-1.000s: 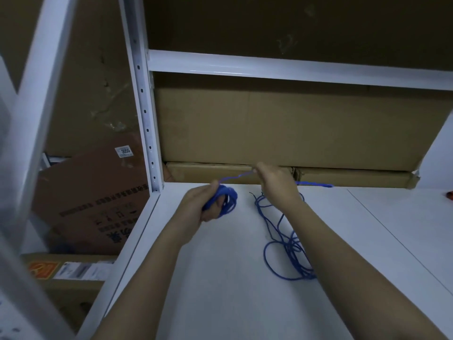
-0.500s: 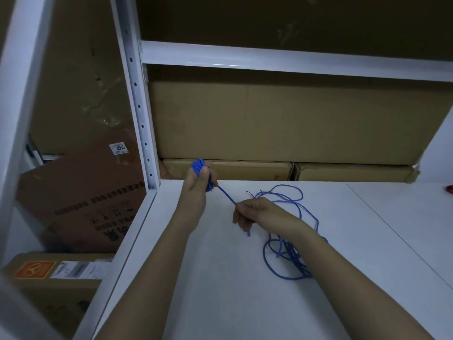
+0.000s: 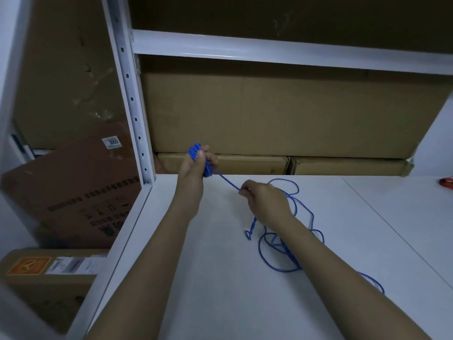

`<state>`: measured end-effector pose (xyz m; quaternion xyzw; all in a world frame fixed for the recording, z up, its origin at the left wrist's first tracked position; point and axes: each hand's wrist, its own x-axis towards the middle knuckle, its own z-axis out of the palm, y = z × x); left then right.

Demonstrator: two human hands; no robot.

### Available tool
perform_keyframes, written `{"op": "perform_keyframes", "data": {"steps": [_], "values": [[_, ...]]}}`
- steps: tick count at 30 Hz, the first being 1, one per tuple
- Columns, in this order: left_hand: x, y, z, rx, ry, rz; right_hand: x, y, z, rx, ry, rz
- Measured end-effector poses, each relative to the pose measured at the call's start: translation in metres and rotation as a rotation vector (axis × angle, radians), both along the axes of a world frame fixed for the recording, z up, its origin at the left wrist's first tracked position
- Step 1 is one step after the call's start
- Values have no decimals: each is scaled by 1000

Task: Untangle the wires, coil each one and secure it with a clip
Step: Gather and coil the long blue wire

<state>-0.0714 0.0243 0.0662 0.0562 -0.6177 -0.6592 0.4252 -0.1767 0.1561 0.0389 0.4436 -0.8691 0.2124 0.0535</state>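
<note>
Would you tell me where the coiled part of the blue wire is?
The blue coil is gripped in the left hand, near the white upright post.

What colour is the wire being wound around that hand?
Blue: the wire is plain blue, coiled on the left hand. The head view shows it.

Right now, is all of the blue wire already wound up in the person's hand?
No: the left hand grips a small coil, but loose blue wire lies in loops on the white shelf.

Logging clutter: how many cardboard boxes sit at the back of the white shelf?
3: one large box on top, with two flat boxes beneath it, left and right. More may be hidden behind.
</note>
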Motion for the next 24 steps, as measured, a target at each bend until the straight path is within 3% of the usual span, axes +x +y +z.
{"op": "perform_keyframes", "data": {"steps": [2, 5, 7, 10, 14, 19, 24], "values": [[-4, 7, 1, -160, -53, 91, 10, -4, -2, 98, 112, 60], [-7, 5, -1, -390, -149, 209, 25, 2, 4, -19, -196, 339], [-6, -1, -5, -626, -405, 240, 18, 9, 12, -81, -329, 395], [-1, 3, -17, -917, -702, 197, -3, 17, 17, -161, -336, 341], [0, 9, -25, -934, -858, 38, -16, 28, 18, -296, -746, 315], [0, 5, -24, -960, -780, 132, -22, 35, 13, -267, -675, 316], [4, -8, -12, -967, -699, 360, -34, 45, -1, -326, -707, 205]]}}
